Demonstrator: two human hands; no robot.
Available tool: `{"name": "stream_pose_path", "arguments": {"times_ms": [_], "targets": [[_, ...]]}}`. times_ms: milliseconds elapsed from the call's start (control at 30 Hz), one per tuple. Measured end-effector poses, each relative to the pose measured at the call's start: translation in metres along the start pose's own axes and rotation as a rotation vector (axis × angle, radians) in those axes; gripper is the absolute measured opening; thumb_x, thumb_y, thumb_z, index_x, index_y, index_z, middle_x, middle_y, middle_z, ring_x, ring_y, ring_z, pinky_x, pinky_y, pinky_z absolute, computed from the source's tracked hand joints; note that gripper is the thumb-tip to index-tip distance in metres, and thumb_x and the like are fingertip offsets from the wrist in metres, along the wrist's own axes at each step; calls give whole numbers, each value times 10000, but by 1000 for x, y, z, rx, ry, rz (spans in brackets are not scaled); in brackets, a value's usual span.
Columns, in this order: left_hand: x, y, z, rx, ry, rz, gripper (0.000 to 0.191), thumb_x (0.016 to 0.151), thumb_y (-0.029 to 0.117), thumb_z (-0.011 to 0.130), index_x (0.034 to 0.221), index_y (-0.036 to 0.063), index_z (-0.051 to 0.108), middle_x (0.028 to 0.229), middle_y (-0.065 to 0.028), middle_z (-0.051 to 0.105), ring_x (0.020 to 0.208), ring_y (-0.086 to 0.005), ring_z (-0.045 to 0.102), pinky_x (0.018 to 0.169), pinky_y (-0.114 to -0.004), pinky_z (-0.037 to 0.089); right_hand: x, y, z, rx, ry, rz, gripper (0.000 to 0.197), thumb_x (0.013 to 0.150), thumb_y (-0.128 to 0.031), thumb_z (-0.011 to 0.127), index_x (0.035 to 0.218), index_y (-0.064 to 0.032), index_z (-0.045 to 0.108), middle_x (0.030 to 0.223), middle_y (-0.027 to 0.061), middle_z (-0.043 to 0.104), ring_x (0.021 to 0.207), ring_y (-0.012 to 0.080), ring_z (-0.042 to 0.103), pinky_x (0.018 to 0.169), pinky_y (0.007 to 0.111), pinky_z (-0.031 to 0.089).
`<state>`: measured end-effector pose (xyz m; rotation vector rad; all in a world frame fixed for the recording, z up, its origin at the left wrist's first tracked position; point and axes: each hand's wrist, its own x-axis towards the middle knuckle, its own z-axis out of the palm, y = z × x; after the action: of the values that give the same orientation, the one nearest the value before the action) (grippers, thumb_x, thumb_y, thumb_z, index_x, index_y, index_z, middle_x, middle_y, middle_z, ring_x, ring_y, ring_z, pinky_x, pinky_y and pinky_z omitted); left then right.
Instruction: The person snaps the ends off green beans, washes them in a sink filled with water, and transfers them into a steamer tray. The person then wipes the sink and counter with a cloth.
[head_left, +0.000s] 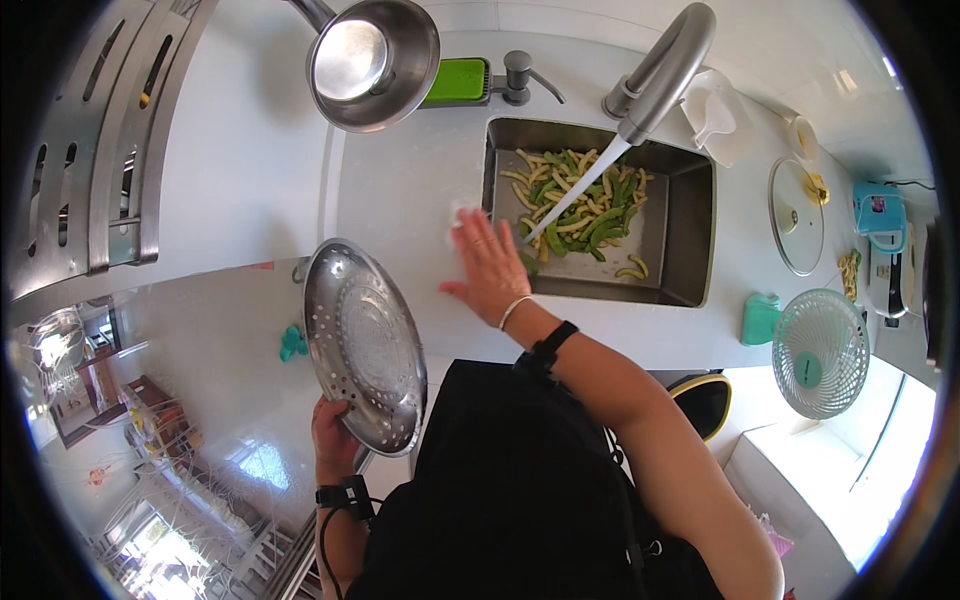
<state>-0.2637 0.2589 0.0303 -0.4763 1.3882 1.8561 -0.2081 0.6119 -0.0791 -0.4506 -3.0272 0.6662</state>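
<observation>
My left hand (334, 431) grips the rim of a perforated stainless-steel colander (367, 330), tilted on edge left of my body with no food in it. My right hand (491, 262) is spread over the white counter at the sink's left edge and holds nothing; whether it touches the counter I cannot tell. In the steel sink (686, 225) lies a heap of green and pale yellow bean pods (581, 199). Water streams from the faucet (660, 75) into the sink's left part, in front of the pods.
Behind the counter are a steel saucepan (416, 67), a green sponge (457, 80) and a soap dispenser (517, 79). To the right are a glass lid (796, 225), a white plastic basket (821, 356) and a blue container (879, 208). A slotted metal rack (124, 142) stands left.
</observation>
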Motion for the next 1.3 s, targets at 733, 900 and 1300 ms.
{"name": "stream_pose_path", "arguments": {"times_ms": [733,900,1300], "targets": [[-6,-6,-28,-21,64,-27,522,792,52,499,1275,-136,558,1151,-244,694,1001,-357,721,933,-450,606,75,-9,0,-70,187,183,923,955,-654,507,1556,25,339,1694,210,126,1578,360,65,1251,570,88],[-7,2,-19,-10,84,-46,503,790,53,499,1256,-123,568,1135,-232,699,987,-353,720,926,-455,603,96,-87,41,-63,-70,-288,833,987,-597,497,1573,-25,341,1688,153,196,1569,296,142,1259,547,100],[13,14,-13,12,-10,-80,508,799,51,500,1269,-131,559,1157,-238,692,1019,-353,712,958,-462,587,169,25,-18,-128,230,295,928,963,-696,438,1595,-32,293,1677,150,242,1572,311,144,1246,586,55]]}}
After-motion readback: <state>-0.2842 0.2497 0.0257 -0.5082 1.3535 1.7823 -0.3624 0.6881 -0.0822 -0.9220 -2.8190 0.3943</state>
